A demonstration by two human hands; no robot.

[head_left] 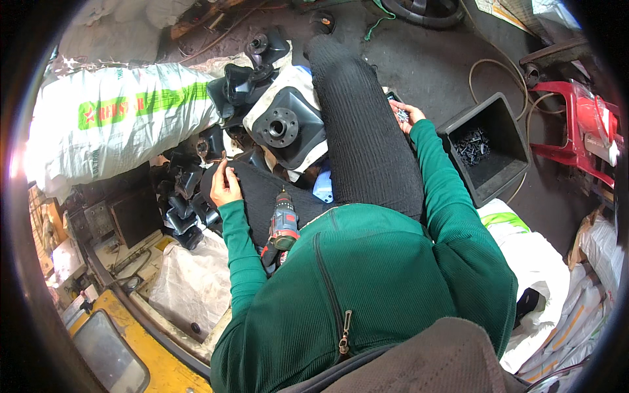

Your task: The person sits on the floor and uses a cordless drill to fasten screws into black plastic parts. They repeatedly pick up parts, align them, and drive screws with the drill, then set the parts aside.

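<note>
Right hand [407,116] beyond the right knee, fingers bent around or against small silver screws [401,114]; the leg hides part of the grip, so cannot tell whether they are pinched or only touched. Dark edge just past those fingertips, too little showing to name. Left hand [226,185] over the left thigh, fingers loosely bent and pointing far; fingertips blend into dark clutter, cannot tell whether anything is pinched. Black flared part with round bolt-holed flange [276,128] sits between the legs on pale sheeting [301,85], central bore facing up, right edge close against the right leg. Cordless drill [284,223] lies on the lap, bit pointing far, near end partly lost against the green jacket [386,275]. Small blue object [323,186] between the thighs, mostly covered. More black parts [183,203] heaped left, overlapping, too jumbled to count. Far left, bulging white sack [124,124]. Right: black bin [504,157] with dark loose fasteners [473,147], individual shapes unclear; beyond, red plastic stool [569,121], partly cut off by the lens rim.
</note>
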